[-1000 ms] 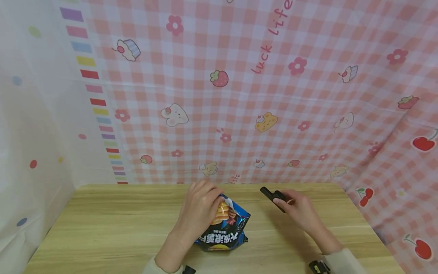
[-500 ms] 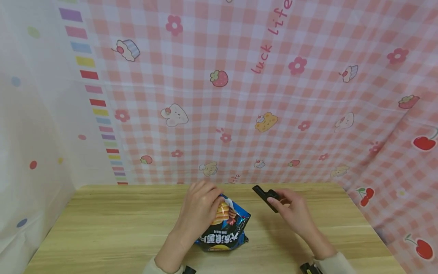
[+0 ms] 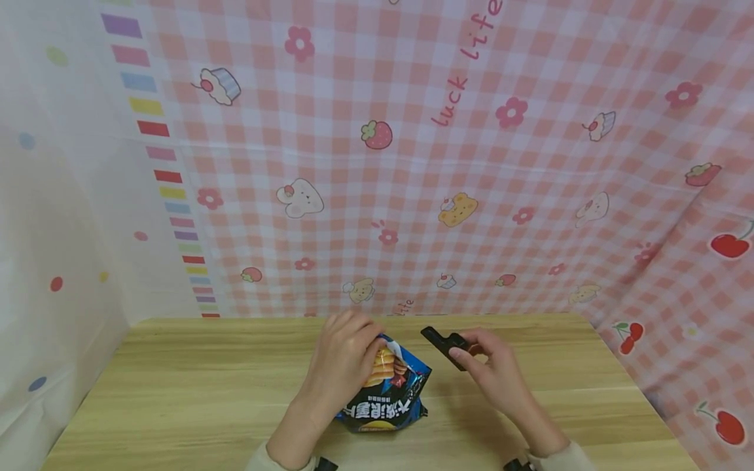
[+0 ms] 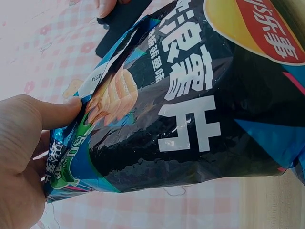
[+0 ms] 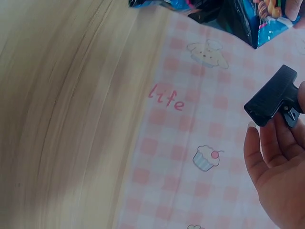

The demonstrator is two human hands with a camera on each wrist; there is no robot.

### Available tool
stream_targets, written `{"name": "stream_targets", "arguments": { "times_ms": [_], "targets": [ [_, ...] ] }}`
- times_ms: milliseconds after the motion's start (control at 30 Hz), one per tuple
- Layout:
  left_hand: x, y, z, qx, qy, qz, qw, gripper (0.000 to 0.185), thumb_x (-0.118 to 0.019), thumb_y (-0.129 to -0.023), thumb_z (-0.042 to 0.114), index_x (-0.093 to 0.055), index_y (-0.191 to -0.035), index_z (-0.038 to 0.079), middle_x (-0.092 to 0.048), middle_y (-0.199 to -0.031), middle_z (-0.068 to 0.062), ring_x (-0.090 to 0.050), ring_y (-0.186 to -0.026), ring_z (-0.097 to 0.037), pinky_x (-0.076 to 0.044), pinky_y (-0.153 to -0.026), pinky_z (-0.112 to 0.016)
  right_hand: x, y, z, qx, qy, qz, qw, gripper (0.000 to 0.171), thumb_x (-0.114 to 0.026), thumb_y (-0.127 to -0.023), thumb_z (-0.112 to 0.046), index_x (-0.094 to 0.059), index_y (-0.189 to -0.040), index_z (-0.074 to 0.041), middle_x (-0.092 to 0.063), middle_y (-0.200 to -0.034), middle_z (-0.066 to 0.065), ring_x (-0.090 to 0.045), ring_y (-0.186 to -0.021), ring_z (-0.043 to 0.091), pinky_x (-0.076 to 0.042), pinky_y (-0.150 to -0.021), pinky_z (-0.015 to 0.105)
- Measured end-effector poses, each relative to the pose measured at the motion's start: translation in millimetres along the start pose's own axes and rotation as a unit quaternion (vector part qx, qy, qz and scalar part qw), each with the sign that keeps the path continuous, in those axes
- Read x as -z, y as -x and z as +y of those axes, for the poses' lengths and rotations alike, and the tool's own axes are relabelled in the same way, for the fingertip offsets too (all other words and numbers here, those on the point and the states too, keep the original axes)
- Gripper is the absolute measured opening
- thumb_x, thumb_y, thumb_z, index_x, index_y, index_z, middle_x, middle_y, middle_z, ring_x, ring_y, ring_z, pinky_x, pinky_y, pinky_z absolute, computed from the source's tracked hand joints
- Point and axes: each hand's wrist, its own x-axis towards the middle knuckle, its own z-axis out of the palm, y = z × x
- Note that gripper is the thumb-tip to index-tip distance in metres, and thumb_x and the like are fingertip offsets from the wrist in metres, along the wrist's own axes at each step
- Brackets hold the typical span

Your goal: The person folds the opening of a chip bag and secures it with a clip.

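Observation:
A blue and black snack bag (image 3: 385, 392) stands on the wooden table (image 3: 194, 392). My left hand (image 3: 344, 360) grips its top edge; in the left wrist view the thumb (image 4: 57, 112) pinches the bag (image 4: 190, 109) near its sealed end. My right hand (image 3: 485, 363) holds a black clip (image 3: 442, 343) just right of the bag's top, above the table. The right wrist view shows the clip (image 5: 272, 95) pinched at its handles by that hand (image 5: 279, 167), its jaws pointing toward the bag (image 5: 248, 16). I cannot tell whether the jaws are parted.
A pink checked cloth (image 3: 448, 163) with cartoon prints hangs behind the table and along the right side. A white dotted sheet (image 3: 53, 216) covers the left side. Bare tabletop lies to the left and right of the bag.
My right hand has carried the black clip leftward, closer to the bag's top. The left hand and the bag have stayed put.

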Motion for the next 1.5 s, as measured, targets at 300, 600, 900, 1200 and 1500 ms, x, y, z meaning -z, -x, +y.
{"name": "stream_targets", "arguments": {
  "times_ms": [300, 600, 900, 1200, 1500],
  "targets": [
    [0.5, -0.6, 0.8, 0.001, -0.001, -0.001, 1.0000, 0.014, -0.089, -0.083, 0.007, -0.080, -0.093, 0.009, -0.073, -0.091, 0.002, -0.063, -0.090, -0.018, -0.046, -0.074, -0.031, -9, 2, -6, 0.045, -0.011, -0.004, 0.999, 0.022, -0.079, -0.087, 0.006, -0.071, -0.102, -0.009, -0.069, -0.095, 0.000, -0.063, -0.078, 0.012, -0.052, -0.059, 0.027],
    [0.0, -0.5, 0.3, 0.002, 0.003, -0.003, 1.0000, 0.014, -0.089, -0.082, 0.006, -0.080, -0.092, 0.010, -0.073, -0.091, 0.002, -0.063, -0.089, -0.018, -0.046, -0.074, -0.031, -21, 2, -6, 0.109, 0.022, 0.006, 0.994, 0.029, -0.081, -0.082, 0.009, -0.072, -0.102, -0.010, -0.061, -0.091, -0.006, -0.054, -0.083, 0.009, -0.049, -0.072, 0.026],
    [-0.5, 0.1, -0.2, 0.002, -0.003, -0.005, 1.0000, 0.014, -0.089, -0.083, 0.007, -0.080, -0.092, 0.010, -0.073, -0.091, 0.002, -0.063, -0.088, -0.018, -0.046, -0.073, -0.030, -26, 0, -11, 0.154, 0.018, 0.014, 0.988, 0.031, -0.082, -0.081, 0.010, -0.073, -0.100, -0.013, -0.064, -0.090, -0.007, -0.057, -0.085, 0.013, -0.046, -0.077, 0.021],
    [0.0, 0.1, -0.8, 0.001, -0.005, -0.005, 1.0000, 0.014, -0.089, -0.083, 0.006, -0.080, -0.093, 0.009, -0.074, -0.092, 0.001, -0.063, -0.089, -0.018, -0.046, -0.074, -0.030, -33, -5, -14, 0.171, 0.007, 0.015, 0.985, 0.031, -0.081, -0.080, 0.011, -0.073, -0.100, -0.011, -0.064, -0.089, -0.005, -0.057, -0.084, 0.014, -0.046, -0.077, 0.019],
    [0.5, -0.5, -1.5, -0.002, 0.002, -0.005, 1.0000, 0.014, -0.088, -0.082, 0.003, -0.080, -0.093, 0.007, -0.073, -0.091, 0.001, -0.062, -0.087, -0.018, -0.045, -0.073, -0.030, -38, -8, -18, 0.147, 0.001, 0.011, 0.989, 0.028, -0.082, -0.082, 0.007, -0.073, -0.099, -0.013, -0.064, -0.088, -0.007, -0.059, -0.082, 0.013, -0.050, -0.075, 0.026]
  ]
}}
